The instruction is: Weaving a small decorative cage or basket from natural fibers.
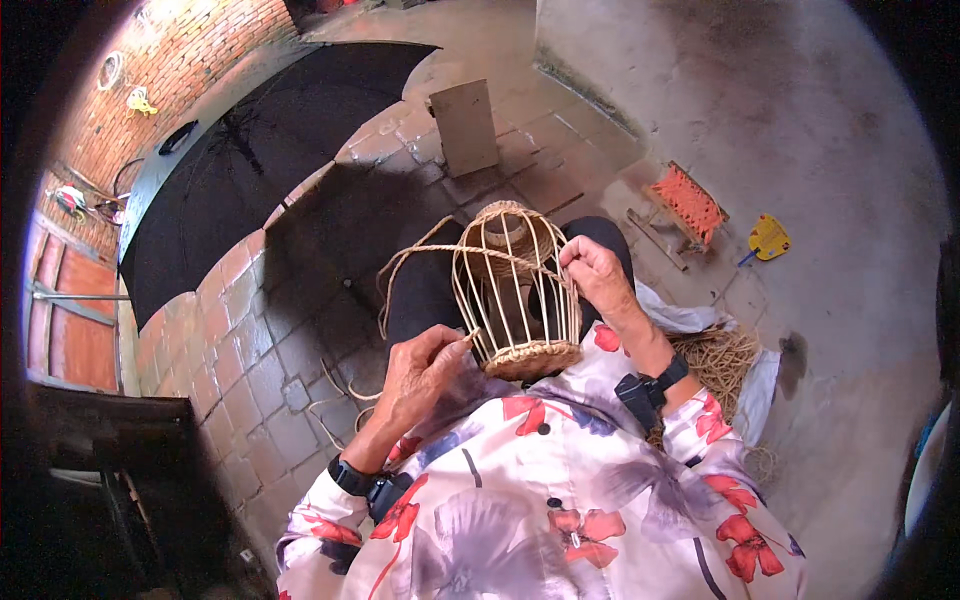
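A half-woven basket lies across my lap, its pale ribs bare along the middle. Its woven base faces my body, and the woven narrow end points away. My left hand is closed at the lower left, its fingertips pinching the basket's edge beside the base. At the upper right, my right hand pinches a twisted straw rope against the ribs. That rope crosses the ribs and loops out over my left knee. My palms hide exactly what lies beneath the fingers.
A heap of straw rope lies on white sheeting to my right. Beyond it are a small stand with an orange top and a yellow fan. An open black umbrella and an upright board stand ahead. Loose strands lie at left.
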{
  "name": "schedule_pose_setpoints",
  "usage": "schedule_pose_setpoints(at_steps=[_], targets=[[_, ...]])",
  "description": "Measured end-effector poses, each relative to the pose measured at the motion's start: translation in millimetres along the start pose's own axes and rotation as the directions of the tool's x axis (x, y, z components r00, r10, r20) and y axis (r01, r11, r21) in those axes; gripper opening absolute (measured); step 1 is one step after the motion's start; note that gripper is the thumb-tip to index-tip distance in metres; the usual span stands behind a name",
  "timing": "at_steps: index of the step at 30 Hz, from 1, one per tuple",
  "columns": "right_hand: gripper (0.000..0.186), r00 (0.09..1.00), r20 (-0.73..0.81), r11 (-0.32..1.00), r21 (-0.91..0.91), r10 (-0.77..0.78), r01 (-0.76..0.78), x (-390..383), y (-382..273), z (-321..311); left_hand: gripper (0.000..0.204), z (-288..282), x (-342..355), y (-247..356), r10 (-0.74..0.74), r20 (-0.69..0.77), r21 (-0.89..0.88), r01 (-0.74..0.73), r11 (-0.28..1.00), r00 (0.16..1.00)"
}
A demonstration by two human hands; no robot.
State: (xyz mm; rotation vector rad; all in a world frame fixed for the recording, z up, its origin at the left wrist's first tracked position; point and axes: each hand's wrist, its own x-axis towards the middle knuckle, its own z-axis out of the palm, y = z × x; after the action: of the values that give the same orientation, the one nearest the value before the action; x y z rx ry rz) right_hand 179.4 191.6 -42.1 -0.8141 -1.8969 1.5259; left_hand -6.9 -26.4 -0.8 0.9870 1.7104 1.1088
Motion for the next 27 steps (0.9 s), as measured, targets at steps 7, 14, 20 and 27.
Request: schedule_pose_setpoints(at_steps=[7, 14, 20, 27], targets=[[0.013, 0.969, -0.148, 0.852, -0.515, -0.198, 0.096, -5.0, -17.9, -7.1, 0.016, -0.8, 1.6, 2.2, 0.442, -0.062, 0.631, -0.309, 0.712, 0.895], [0.006, 0.907, 0.138, 0.777, -0.474, -0.398, 0.413, -31.7, -95.2, 29.2, 0.021, 12.1, 11.4, 9.7, 0.222, -0.003, 0.331, -0.209, 0.920, 0.975], [0.014, 0.867, 0.379, 0.495, -0.713, -0.324, 0.497, -35.4, -99.2, 62.3, 0.022, 17.3, 15.5, 12.3, 0.278, -0.098, 0.373, -0.224, 0.900, 0.955], [0.014, 0.860, 0.502, 0.359, -0.788, -0.095, 0.500, -25.2, -99.6, 72.1, 0.017, 22.6, 28.1, -1.1, 0.354, -0.052, 0.435, -0.298, 0.850, 0.934]])
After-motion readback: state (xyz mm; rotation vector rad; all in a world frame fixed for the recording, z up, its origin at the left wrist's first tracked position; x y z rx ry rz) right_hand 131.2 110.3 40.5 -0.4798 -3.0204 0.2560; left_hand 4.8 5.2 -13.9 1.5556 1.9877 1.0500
